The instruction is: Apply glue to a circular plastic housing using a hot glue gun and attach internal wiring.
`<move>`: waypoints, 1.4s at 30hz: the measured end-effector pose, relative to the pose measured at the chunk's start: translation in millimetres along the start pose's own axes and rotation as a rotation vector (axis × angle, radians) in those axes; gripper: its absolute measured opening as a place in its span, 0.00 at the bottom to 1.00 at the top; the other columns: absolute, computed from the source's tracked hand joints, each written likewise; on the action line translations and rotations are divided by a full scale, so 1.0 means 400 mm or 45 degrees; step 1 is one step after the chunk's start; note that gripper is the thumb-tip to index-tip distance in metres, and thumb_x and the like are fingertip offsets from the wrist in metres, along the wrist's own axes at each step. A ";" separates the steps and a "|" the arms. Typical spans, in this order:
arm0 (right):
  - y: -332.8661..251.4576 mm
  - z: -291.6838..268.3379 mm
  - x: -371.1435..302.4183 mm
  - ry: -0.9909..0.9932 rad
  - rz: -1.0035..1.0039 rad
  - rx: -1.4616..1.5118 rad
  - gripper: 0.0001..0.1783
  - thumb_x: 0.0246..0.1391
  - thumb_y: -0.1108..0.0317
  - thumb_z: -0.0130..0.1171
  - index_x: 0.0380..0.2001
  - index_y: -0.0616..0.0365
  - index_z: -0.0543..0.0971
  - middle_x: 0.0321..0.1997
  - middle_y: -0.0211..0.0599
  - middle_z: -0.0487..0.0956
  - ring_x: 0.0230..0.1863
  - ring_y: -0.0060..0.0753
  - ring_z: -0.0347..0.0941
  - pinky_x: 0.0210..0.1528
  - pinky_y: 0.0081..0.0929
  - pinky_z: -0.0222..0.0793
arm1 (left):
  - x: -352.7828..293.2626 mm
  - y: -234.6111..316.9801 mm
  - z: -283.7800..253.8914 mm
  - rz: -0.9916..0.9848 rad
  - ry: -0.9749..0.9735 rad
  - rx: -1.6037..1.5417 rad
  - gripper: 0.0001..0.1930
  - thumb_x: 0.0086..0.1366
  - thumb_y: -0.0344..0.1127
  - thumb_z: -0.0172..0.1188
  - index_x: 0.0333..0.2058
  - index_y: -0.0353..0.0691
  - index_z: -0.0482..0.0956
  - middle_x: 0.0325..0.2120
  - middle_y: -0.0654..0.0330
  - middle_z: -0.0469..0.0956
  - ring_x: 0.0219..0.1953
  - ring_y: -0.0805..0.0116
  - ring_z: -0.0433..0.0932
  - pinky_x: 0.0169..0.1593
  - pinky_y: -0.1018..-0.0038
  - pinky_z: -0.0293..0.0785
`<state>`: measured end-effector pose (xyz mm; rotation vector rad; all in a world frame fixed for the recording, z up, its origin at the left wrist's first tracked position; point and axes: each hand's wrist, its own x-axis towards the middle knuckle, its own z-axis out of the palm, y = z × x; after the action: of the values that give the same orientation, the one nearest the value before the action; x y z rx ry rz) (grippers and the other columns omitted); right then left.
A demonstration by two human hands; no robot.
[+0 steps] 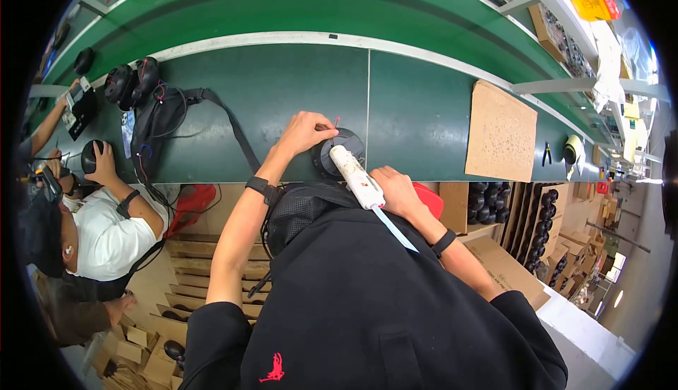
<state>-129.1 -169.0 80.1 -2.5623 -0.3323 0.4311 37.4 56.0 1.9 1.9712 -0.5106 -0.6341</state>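
Observation:
My left hand (308, 133) is closed in a pinch at the upper left edge of a round black part (347, 138) lying on the bench. Between its fingertips is a thin piece with a red end (337, 120), perhaps a wire. A white cylindrical tool (358, 180) with a pale blue strap (394, 229) slants over the near side of the round part and covers some of it. My right hand (397, 191) is beside this tool at the bench's near edge. Its fingers are curled and their tips are hidden, so what they hold is unclear.
A black bag (157, 125) with a strap and headphones (133, 83) are on the bench (417, 108) to the left. Further left, a co-worker's hand (104, 164) touches a black rounded part. Brown cardboard (500, 132) and pliers (546, 153) lie to the right.

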 end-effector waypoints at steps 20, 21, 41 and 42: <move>0.019 0.006 -0.007 0.030 0.006 0.057 0.12 0.47 0.65 0.61 0.33 0.59 0.75 0.31 0.46 0.78 0.37 0.51 0.75 0.38 0.44 0.70 | -0.100 -0.023 -0.038 0.106 -0.064 -0.075 0.08 0.55 0.32 0.69 0.35 0.40 0.87 0.32 0.60 0.80 0.33 0.67 0.79 0.37 0.72 0.73; 0.018 0.005 -0.007 0.026 0.003 0.057 0.12 0.47 0.65 0.61 0.33 0.59 0.75 0.31 0.46 0.78 0.37 0.51 0.75 0.38 0.44 0.70 | -0.101 -0.021 -0.040 0.088 -0.076 -0.070 0.08 0.55 0.32 0.69 0.35 0.41 0.87 0.33 0.60 0.80 0.34 0.67 0.79 0.37 0.72 0.73; -0.021 -0.065 -0.018 -0.030 0.166 0.258 0.13 0.42 0.67 0.62 0.33 0.59 0.75 0.32 0.47 0.78 0.37 0.60 0.75 0.37 0.47 0.70 | -0.121 -0.007 -0.006 -0.279 -0.188 -0.154 0.36 0.60 0.43 0.62 0.66 0.42 0.60 0.43 0.41 0.80 0.43 0.55 0.83 0.48 0.63 0.77; -0.021 -0.069 -0.020 -0.021 0.174 0.257 0.13 0.42 0.67 0.62 0.33 0.59 0.75 0.32 0.47 0.78 0.37 0.60 0.75 0.37 0.47 0.70 | -0.128 0.002 -0.005 -0.365 -0.177 -0.223 0.39 0.59 0.43 0.62 0.66 0.39 0.57 0.41 0.41 0.81 0.42 0.55 0.83 0.47 0.64 0.78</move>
<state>-127.9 -176.9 108.9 -2.3926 -0.1129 0.5085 -1.2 87.3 14.6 1.8563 -0.2458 -0.9673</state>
